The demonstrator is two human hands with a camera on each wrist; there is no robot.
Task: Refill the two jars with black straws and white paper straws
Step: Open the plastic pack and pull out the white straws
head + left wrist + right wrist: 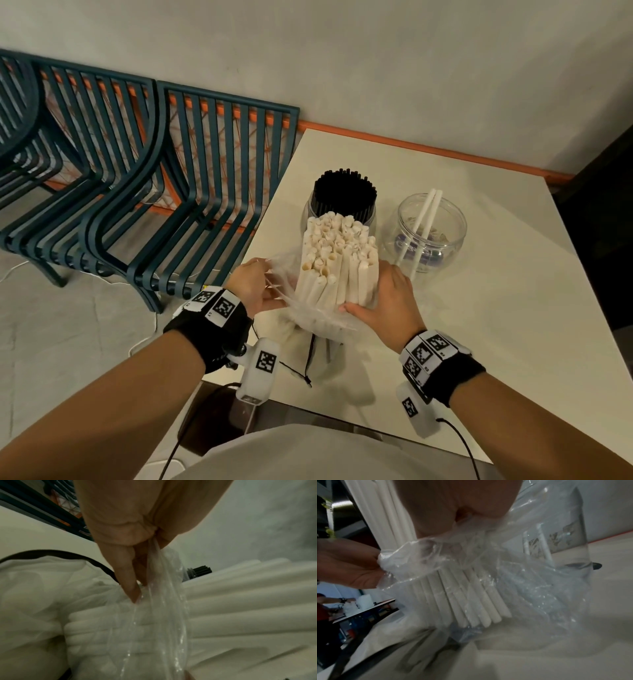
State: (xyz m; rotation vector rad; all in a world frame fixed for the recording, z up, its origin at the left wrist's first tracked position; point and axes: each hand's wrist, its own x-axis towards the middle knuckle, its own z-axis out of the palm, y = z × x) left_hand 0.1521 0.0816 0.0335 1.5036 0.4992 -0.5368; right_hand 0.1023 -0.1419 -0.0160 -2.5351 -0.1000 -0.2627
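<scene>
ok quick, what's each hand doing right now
Left hand: pinches the clear plastic bag.
Right hand: grips the bundle of white paper straws.

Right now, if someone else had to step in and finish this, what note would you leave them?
Left hand: pinches the clear bag, peeling it down.
Right hand: grips the white straws, bundle upright, lower ends still in the bag.
Black jar: packed full with black straws; done.
Clear jar: just right of it on the table, holding only two white straws.
Left: free the bundle from the bag and stand it in the clear jar.
</scene>
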